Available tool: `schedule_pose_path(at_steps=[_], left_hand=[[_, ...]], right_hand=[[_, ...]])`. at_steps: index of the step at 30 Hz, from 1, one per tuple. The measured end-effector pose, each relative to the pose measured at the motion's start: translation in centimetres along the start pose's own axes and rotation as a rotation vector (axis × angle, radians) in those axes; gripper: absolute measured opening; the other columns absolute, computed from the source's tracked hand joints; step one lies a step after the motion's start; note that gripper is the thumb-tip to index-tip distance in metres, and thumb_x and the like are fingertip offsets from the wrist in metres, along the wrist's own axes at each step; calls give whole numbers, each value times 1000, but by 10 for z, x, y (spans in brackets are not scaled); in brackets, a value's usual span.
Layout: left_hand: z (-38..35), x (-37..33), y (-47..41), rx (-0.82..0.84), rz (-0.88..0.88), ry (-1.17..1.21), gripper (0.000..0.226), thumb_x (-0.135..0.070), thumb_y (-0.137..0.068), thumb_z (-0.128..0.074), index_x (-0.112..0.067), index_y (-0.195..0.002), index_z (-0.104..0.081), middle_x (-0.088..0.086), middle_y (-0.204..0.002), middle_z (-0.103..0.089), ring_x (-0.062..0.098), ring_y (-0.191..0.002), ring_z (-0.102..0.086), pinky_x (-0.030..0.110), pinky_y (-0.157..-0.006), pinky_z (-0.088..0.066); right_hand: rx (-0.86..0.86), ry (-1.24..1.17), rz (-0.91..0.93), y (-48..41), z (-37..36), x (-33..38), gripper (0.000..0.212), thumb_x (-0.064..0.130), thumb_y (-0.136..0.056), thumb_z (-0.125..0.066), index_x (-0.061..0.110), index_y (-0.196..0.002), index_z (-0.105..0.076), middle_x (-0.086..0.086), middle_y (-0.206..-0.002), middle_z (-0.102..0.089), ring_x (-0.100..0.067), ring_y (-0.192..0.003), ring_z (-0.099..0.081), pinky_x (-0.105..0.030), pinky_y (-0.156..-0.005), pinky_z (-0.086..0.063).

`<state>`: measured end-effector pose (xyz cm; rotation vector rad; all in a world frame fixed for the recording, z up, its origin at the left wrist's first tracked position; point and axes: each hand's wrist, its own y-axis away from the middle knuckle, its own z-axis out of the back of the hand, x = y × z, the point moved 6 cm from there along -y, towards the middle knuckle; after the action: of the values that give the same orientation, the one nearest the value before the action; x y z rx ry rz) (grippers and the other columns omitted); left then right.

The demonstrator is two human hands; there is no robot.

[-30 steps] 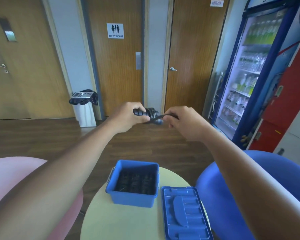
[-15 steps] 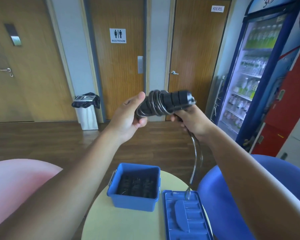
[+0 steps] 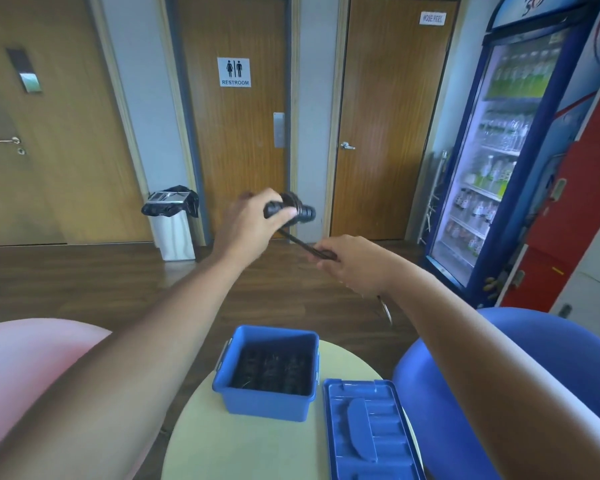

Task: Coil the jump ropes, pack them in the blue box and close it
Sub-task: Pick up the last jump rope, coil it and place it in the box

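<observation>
My left hand (image 3: 248,226) grips the black handles of a jump rope (image 3: 293,211), held level in front of me with cord wound round them. A stretch of cord runs down and right to my right hand (image 3: 355,268), which pinches it; a loose end hangs below that wrist. Below on the round table stands the open blue box (image 3: 267,400) with several dark coiled ropes inside. Its blue lid (image 3: 371,434) lies flat to the right of the box.
The small pale round table (image 3: 246,448) sits between a pink seat (image 3: 18,368) on the left and a blue seat (image 3: 548,341) on the right. A bin (image 3: 174,225) stands by the wooden doors, a drinks fridge (image 3: 499,161) at the right.
The handles came down from their raised position and the left hand now holds them alone. The right hand moved down and right, pulling the cord taut. The view is blurred by motion.
</observation>
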<state>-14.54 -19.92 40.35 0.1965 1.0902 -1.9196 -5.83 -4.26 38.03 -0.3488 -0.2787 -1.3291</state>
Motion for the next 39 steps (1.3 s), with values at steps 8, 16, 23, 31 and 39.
schedule_pose_path(at_steps=[8,16,23,31,39], left_hand=[[-28,-4,24,532,48,277,16,-34,-91,-68,-23,-79,-64,-2,-77,-63,11,-73,-54,32,-71,-38],[-10,-39,26,407,6,934,23,-32,-74,-61,-11,-66,-56,13,-84,-54,19,-72,-50,26,-59,-41],[-8,-18,21,310,145,988,27,-32,-69,-70,-22,-91,-58,-2,-82,-61,13,-72,-58,27,-59,-45],[-20,0,32,208,414,1174,34,-20,-71,-64,-25,-105,-63,27,-119,-63,33,-98,-58,45,-80,-44],[-27,0,31,157,489,1317,24,-6,-88,-48,-20,-95,-66,9,-100,-66,29,-92,-64,51,-87,-53]], right_hand=[[-380,201,74,10,43,-15,16,33,-102,-51,31,-107,-67,7,-102,-64,-21,-90,-61,-39,-77,-50],[-43,-1035,21,-2,1,-32,24,27,-102,-51,22,-91,-71,-8,-92,-69,-23,-90,-64,-42,-87,-48],[-34,-1275,36,-3,-6,-18,17,17,-104,-47,9,-96,-60,-10,-88,-68,-24,-83,-65,-40,-82,-51],[-107,-976,137,-5,-2,-7,15,10,-86,-74,7,-82,-60,6,-71,-67,-8,-68,-65,-21,-63,-54],[-160,-894,98,-7,3,-16,56,8,-76,-83,11,-125,-55,-7,-113,-74,-21,-98,-73,-32,-74,-58]])
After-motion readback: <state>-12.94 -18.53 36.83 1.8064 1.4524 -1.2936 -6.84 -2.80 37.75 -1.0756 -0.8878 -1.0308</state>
